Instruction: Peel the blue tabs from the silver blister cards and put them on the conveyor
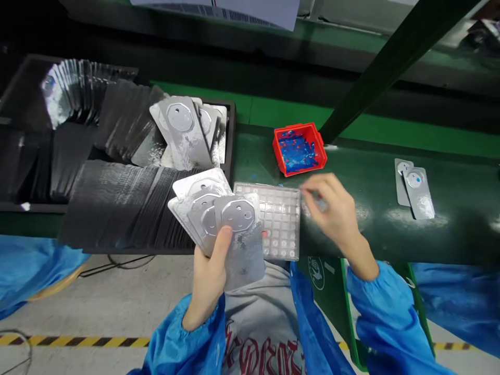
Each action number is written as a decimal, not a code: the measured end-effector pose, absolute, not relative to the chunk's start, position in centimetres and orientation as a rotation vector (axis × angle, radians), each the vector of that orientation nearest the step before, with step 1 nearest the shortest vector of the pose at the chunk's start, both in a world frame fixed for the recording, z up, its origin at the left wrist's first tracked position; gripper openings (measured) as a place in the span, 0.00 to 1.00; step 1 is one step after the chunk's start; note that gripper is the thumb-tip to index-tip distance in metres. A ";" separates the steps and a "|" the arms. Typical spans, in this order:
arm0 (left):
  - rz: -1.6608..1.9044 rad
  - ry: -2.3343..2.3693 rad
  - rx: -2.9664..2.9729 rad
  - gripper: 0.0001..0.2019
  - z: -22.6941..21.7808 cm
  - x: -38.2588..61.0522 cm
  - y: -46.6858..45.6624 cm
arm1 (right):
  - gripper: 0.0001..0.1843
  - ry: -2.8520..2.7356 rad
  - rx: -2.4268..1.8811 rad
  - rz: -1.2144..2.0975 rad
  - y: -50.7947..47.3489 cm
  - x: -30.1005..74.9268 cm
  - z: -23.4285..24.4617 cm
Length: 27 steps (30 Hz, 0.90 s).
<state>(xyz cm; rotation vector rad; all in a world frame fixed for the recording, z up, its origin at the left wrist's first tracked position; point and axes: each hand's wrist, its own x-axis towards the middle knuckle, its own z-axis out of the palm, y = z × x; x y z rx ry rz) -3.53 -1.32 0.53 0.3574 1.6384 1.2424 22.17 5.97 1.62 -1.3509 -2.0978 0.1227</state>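
Note:
My left hand grips a fanned stack of silver metal plates, thumb on top of the front one. Each plate has rounded corners and an octagonal recess with small holes. Behind the stack lies a clear plastic tray with a grid of small cells, partly covered by the plates; small round pieces show in its lower cells. My right hand is just off the tray's right edge, thumb and forefinger pinched together; whatever they hold is too small to make out. Beyond it stands a red bin of small blue pieces.
At left, a black crate holds many more plates, and a long row of dark-edged plates leans in front. Two plates lie overlapping on the green bench at right. A slanted green post rises behind the bin.

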 end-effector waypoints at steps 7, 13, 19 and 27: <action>1.236 1.580 0.408 0.39 -0.2 -2.8 -1.3 | 0.09 -2.367 -1.319 0.370 -3.1 20.9 0.1; 1.212 1.603 0.416 0.40 -0.1 -2.2 -1.4 | 0.11 -2.458 -1.389 0.204 -3.3 19.9 -1.0; 1.171 1.534 0.449 0.39 -0.4 -2.0 -1.0 | 0.09 -2.418 -1.416 0.517 -2.7 19.8 -0.2; 1.125 1.500 0.452 0.38 -1.4 -1.2 -1.1 | 0.02 -1.572 -1.426 0.922 -0.9 17.7 3.5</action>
